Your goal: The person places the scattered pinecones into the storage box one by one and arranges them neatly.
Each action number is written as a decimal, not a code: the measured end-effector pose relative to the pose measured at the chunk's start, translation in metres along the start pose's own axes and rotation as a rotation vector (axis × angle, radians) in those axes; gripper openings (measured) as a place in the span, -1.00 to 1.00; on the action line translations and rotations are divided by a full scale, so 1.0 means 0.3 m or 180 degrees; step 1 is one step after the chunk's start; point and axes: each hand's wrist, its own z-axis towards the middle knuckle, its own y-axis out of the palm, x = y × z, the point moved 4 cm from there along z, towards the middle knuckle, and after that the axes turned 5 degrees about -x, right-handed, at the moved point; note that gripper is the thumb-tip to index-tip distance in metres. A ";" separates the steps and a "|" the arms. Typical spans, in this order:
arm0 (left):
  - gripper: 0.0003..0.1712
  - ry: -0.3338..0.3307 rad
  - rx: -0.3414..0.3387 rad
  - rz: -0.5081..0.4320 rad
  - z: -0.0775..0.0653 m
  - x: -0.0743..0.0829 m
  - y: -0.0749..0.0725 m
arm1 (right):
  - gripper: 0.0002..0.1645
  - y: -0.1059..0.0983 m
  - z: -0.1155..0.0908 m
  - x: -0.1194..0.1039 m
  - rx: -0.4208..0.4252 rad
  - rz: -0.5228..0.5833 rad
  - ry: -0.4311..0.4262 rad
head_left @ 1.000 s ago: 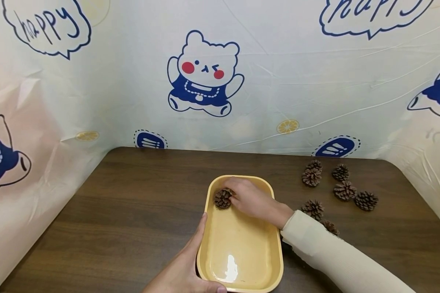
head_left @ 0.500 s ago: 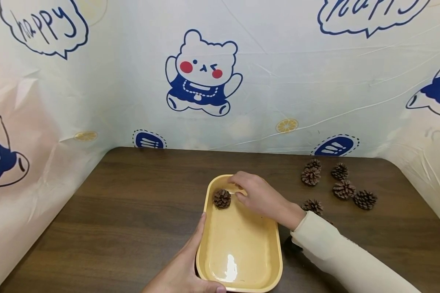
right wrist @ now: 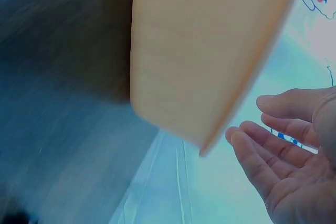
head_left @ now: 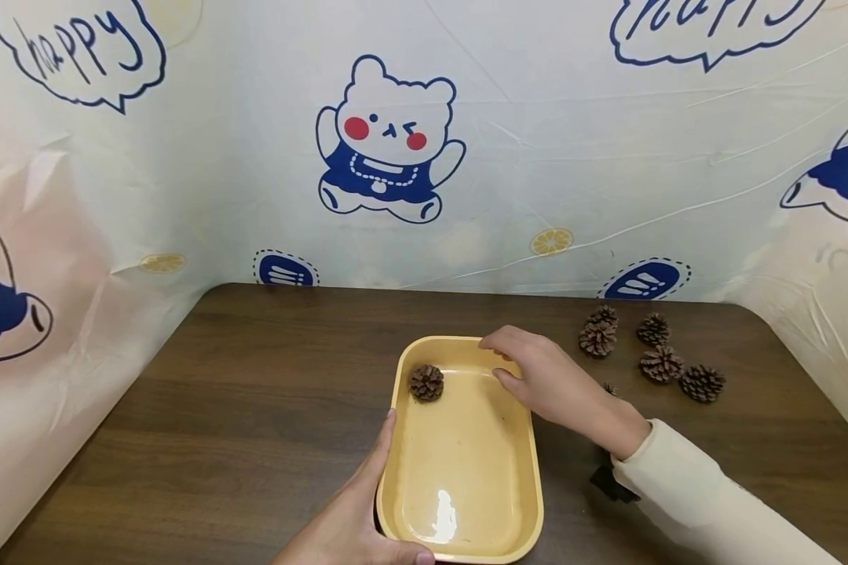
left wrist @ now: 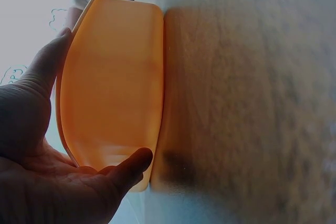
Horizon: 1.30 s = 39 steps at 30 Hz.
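A yellow plastic box (head_left: 459, 463) with rounded corners stands on the table, one pine cone (head_left: 426, 383) lying in its far left corner. My left hand (head_left: 356, 502) holds the box at its near left corner, a finger along the left side and the thumb at the near edge. In the left wrist view that hand (left wrist: 79, 182) spans the outer wall of the box (left wrist: 113, 82). Over the box's far right rim is my right hand (head_left: 537, 377), fingers relaxed and nothing between them. The right wrist view shows this hand (right wrist: 294, 156) beside the box wall (right wrist: 194, 51), thumb and fingers apart.
Several pine cones (head_left: 660, 364) lie on the brown table (head_left: 254, 424) to the right of the box. One more pine cone (head_left: 610, 389) is mostly hidden behind the right wrist. A printed cloth (head_left: 502, 180) hangs along the back and sides of the table.
My right hand has let go of the pine cone in the box and drawn back to the right, over the far right rim. The left hand stays on the box.
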 end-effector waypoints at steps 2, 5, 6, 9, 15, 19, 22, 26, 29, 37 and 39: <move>0.68 -0.0063 0.0012 -0.0030 0.000 0.001 -0.001 | -0.62 -0.019 -0.017 0.007 0.0004 -0.0033 0.0042; 0.68 -0.0162 0.0038 -0.0058 0.000 0.001 -0.003 | -0.62 -0.042 -0.041 0.021 -0.0005 -0.0050 0.0105; 0.68 -0.0176 0.0046 -0.0051 0.000 0.002 -0.004 | -0.63 -0.049 -0.049 0.026 -0.0011 -0.0060 0.0122; 0.67 -0.0203 0.0072 -0.0038 -0.002 0.003 -0.003 | -0.64 -0.067 -0.073 0.040 -0.0022 -0.0070 0.0164; 0.68 -0.0132 0.0103 0.0043 -0.004 0.005 -0.003 | -0.61 -0.095 -0.122 0.070 -0.0017 -0.0136 0.0264; 0.68 -0.0150 0.0067 -0.0035 -0.002 0.003 -0.001 | -0.61 -0.110 -0.151 0.093 0.0044 -0.0165 0.0300; 0.69 -0.0145 0.0072 -0.0022 -0.002 0.002 -0.002 | -0.61 -0.118 -0.171 0.114 0.0057 -0.0164 0.0363; 0.69 -0.0129 0.0088 0.0030 -0.001 0.001 -0.003 | -0.60 -0.124 -0.194 0.141 0.0006 -0.0111 0.0473; 0.70 -0.0093 0.0077 0.0036 0.001 0.000 -0.003 | -0.60 -0.127 -0.209 0.158 -0.0004 -0.0109 0.0502; 0.70 0.0027 0.0046 0.0094 0.001 0.003 -0.002 | -0.58 -0.129 -0.246 0.209 0.0017 -0.0062 0.0481; 0.70 0.0043 0.0051 0.0122 0.000 0.004 -0.003 | -0.57 -0.128 -0.254 0.222 0.0023 -0.0016 0.0471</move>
